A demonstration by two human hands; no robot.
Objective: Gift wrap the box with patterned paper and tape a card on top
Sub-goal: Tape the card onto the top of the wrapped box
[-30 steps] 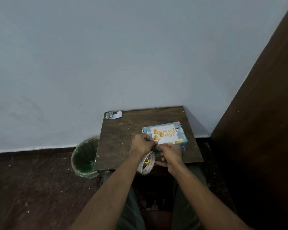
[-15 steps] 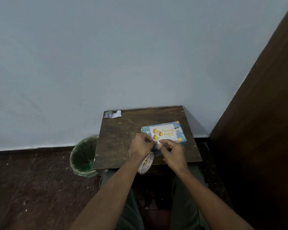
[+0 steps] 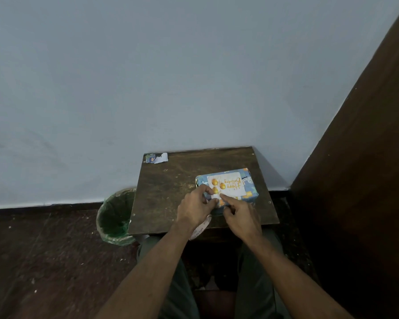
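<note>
A box [image 3: 249, 180] wrapped in blue patterned paper lies on the right half of a small dark wooden table [image 3: 171, 192]. On top of it lies a white card [image 3: 232, 186] with gold balls and gold writing. My left hand [image 3: 197, 206] has its fingers curled at the box's near-left corner, pinching tape there. The tape roll [image 3: 200, 229] hangs below that wrist, mostly hidden. My right hand [image 3: 240, 215] presses its index fingertip on the card's near-left corner.
A torn scrap of wrapping paper [image 3: 156, 157] lies at the table's far-left corner. A bin with a green liner [image 3: 115, 215] stands on the floor left of the table. A dark wooden panel [image 3: 366, 180] rises close on the right, and a pale wall stands behind.
Both hands moved up from the box's near edge onto its top. My right index finger now presses the card's corner, and the tape roll has swung further under my left wrist.
</note>
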